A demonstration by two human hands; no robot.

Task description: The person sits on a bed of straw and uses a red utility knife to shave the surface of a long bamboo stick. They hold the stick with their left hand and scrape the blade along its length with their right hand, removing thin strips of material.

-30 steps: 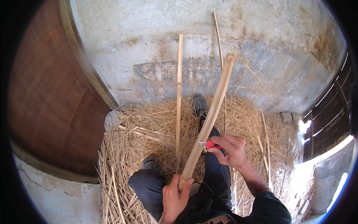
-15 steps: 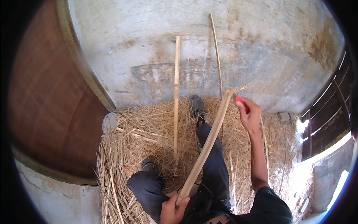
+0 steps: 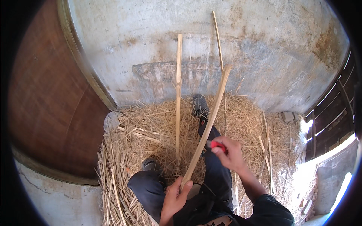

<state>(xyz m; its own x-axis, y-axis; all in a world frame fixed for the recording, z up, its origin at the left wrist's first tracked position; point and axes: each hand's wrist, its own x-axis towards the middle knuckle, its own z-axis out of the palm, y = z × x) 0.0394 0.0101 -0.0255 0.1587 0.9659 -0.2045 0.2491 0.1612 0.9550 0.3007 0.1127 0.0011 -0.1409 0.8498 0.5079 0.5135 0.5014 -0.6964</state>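
Gripping the near end of a pale wooden strip, the left hand has its thumb pressed on the wood, while the right hand is closed around a small red knife whose blade lies at the strip's right edge, partway along. From where I stand, this looks like shaving that edge, and I'd want the left hand firm and well clear of the cut, since any twist there could let the knife dig in. A shallow angle and long, even strokes toward the far end, away from the legs, should take thin curls rather than gouges. The blade is blurred, so I can't tell whether it is biting or merely resting. As for the strip, it slants from close by the person's body toward the far side, leaning right, its far end raised in front of the stained wall. It is straw-coloured, long and narrow, with a smooth-looking face and a blunt far tip; it seems to bow slightly, though I can't be sure. Two other sticks stand beyond it, over thick straw-like shavings.
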